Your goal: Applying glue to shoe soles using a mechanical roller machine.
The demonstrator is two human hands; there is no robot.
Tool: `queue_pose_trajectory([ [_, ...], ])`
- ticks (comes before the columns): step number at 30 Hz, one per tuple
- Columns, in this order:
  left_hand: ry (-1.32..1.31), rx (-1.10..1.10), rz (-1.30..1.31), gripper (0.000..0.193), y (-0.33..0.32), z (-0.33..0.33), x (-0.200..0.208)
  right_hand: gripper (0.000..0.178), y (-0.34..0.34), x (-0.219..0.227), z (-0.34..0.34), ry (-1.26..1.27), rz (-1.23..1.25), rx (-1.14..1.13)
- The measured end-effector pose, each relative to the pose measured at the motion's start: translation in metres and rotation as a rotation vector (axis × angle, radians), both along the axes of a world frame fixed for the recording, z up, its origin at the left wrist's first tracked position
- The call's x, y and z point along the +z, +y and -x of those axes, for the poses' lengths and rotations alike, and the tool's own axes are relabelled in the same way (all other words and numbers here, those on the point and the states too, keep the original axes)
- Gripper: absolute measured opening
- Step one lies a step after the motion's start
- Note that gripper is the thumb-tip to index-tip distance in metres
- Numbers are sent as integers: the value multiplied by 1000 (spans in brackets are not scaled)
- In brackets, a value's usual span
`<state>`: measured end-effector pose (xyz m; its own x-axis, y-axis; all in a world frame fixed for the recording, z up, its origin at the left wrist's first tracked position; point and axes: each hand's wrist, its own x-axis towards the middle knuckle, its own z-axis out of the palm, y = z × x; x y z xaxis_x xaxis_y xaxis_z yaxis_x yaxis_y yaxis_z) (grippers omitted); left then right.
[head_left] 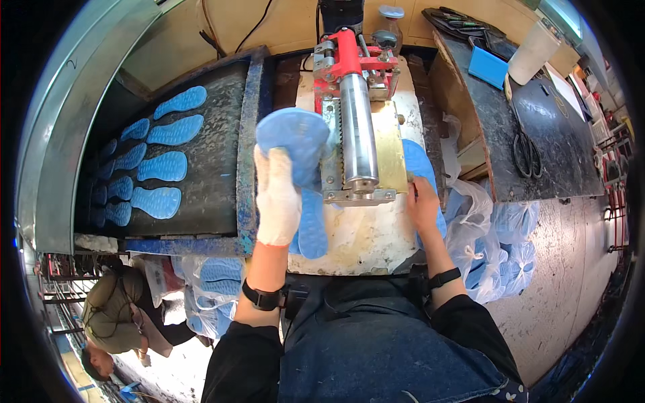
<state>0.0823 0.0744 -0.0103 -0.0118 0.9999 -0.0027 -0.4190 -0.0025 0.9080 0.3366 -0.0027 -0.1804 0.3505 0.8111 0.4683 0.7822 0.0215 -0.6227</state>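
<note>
Left hand (277, 201) outstretched with sole (294, 131)

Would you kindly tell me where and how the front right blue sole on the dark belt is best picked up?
I'd pinch the blue sole across the edges of its broad, rounded end, coming from the right. It appears to lie flat, with that end facing right and bare dark belt beside it, while its other end points toward another sole.

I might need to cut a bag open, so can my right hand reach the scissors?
Probably yes: the scissors lie uncovered on the bench, to the right of the right hand, and the bags between seem to sit below the bench top.
</note>
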Motion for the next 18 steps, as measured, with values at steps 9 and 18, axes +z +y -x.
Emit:
queue_pose_trajectory([
  [9, 485, 22, -213, 18, 1, 5, 14, 13, 0, -1, -1, -27, 7, -13],
  [18, -455, -5, 106, 39, 22, 22, 6, 14, -1, 0, 0, 6, 20, -14],
])
